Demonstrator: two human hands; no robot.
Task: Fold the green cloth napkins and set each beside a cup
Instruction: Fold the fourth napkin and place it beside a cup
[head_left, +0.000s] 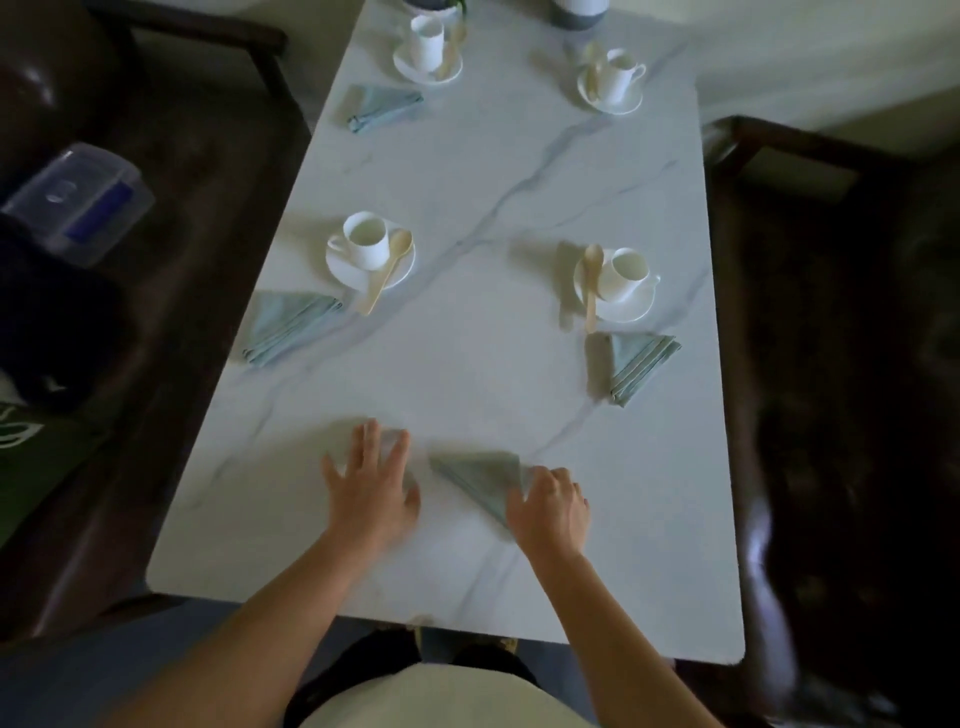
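A green napkin (480, 475) folded into a triangle lies near the table's front edge. My right hand (550, 512) grips its right corner with curled fingers. My left hand (371, 480) hovers just left of it, fingers spread, holding nothing. Three other folded green napkins lie beside cups: one at the near left (288, 325) below a cup on a saucer (366, 241), one at the near right (636, 366) below a second cup (626, 273), one at the far left (382, 104) below a third cup (427, 40). The far right cup (618, 75) has no napkin beside it.
The white marble table (467, 208) carries wooden spoons on the saucers and two vessels at its far end. Dark chairs stand on both sides. A clear plastic box (78, 197) sits on the left seat.
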